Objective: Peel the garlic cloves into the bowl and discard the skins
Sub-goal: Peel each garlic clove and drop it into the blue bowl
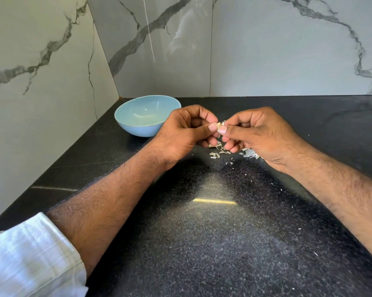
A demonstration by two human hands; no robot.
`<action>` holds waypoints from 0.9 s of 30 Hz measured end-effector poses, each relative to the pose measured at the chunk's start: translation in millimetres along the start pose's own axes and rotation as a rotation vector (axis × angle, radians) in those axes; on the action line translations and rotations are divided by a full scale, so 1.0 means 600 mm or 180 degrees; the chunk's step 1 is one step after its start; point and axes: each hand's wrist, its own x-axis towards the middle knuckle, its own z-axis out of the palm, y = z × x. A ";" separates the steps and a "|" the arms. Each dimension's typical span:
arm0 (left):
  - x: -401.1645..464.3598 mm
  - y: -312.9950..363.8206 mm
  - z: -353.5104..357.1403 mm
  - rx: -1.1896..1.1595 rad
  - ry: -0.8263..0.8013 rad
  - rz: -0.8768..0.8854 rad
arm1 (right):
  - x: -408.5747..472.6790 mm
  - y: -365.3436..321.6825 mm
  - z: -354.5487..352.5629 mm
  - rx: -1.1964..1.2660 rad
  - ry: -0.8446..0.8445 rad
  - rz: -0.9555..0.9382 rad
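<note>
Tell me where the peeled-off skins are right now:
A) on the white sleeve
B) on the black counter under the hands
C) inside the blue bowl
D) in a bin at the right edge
B: pale skin flakes lie on the counter beneath both hands, while the bowl looks empty and no bin shows.

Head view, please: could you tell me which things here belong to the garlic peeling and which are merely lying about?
Part of the job:
- garlic clove, pinched between left hand and right hand
- blue bowl, nothing visible inside
- skins scattered on the counter under the hands

Merely there:
- black counter
- marble wall
- white sleeve
</note>
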 end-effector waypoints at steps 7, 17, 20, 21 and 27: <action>-0.002 0.005 0.000 -0.0215 -0.0065 -0.0210 | -0.001 0.000 0.000 -0.0175 -0.0046 -0.0211; -0.002 0.005 0.006 0.0066 -0.0089 -0.0138 | -0.002 -0.005 0.007 -0.1090 0.0259 -0.0377; -0.001 0.003 0.003 0.0086 -0.0137 -0.0201 | -0.006 -0.006 0.008 -0.1234 0.0210 -0.0469; -0.001 0.003 0.003 0.0038 -0.0164 -0.0236 | -0.005 -0.006 0.008 -0.1243 0.0227 -0.0482; -0.001 0.002 0.002 -0.0166 -0.0149 -0.0304 | 0.003 0.002 -0.005 -0.0947 0.0506 -0.0210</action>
